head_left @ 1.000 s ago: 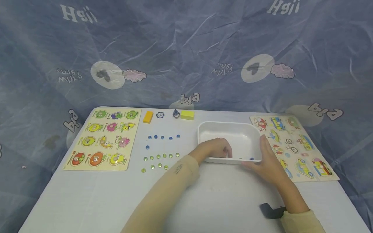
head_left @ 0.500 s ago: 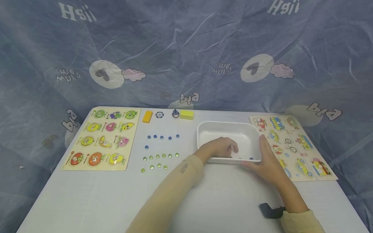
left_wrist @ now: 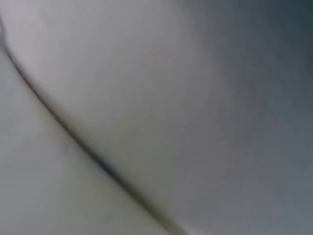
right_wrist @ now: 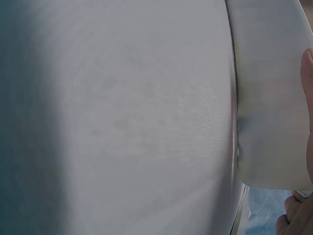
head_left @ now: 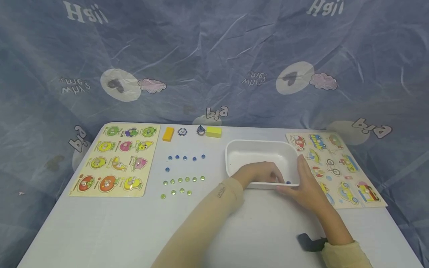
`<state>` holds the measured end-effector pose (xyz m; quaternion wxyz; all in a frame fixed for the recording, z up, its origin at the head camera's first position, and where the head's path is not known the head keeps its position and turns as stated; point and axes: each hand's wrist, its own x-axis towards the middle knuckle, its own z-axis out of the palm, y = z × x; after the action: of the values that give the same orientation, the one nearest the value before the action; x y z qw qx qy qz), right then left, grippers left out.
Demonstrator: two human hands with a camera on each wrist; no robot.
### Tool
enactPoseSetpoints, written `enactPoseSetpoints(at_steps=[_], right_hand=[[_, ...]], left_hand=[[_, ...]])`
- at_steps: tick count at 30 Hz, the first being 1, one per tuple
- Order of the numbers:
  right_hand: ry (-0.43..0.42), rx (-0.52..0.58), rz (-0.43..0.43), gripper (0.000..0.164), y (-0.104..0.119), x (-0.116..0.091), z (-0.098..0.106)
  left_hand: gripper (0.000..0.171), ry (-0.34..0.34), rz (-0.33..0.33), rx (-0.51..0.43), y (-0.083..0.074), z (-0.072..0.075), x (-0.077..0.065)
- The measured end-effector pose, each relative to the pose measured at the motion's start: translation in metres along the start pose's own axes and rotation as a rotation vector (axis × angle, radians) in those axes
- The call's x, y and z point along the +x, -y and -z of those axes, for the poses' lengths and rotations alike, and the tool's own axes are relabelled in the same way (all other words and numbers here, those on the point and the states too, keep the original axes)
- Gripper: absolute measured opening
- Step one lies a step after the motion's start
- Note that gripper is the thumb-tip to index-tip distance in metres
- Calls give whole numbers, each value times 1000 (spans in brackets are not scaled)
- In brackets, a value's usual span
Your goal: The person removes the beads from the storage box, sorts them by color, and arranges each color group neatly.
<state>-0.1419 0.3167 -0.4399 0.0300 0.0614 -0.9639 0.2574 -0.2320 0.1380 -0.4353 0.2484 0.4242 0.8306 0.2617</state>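
In the head view a white rectangular tub lies on the table with its open side up. My left hand reaches over its front rim, fingers bent down inside near the right end. The front wall hides those fingertips, so I cannot tell whether they hold anything. A small blue bead shows just right of them. My right hand grips the tub's right front corner, thumb low on the front and fingers along the side. In the right wrist view the thumb lies against the tub's wall.
Left of the tub lie several blue beads and several yellow-green beads in rows. Behind them are an orange block, a round chip, a small figure and a yellow block. Picture boards flank them: fruit, vehicles.
My left hand has slid rightward inside the tub, toward the blue bead at its right end. The right hand keeps its grip, and the tub stays in place.
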Motion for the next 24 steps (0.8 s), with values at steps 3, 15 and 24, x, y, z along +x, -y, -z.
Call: enactPoseSetpoints(at_steps=[3,15,24], right_hand=[[-3,-5,3,128,0,1,0],[-13,2,12,129,-2,0,-2],[-5,6,3,128,-1,0,1]], left_hand=[[21,-7,-5,-20,0,0,2],[12,-50,112,-38,-1,2,-3],[13,-98,93,-8,-8,4,-1]])
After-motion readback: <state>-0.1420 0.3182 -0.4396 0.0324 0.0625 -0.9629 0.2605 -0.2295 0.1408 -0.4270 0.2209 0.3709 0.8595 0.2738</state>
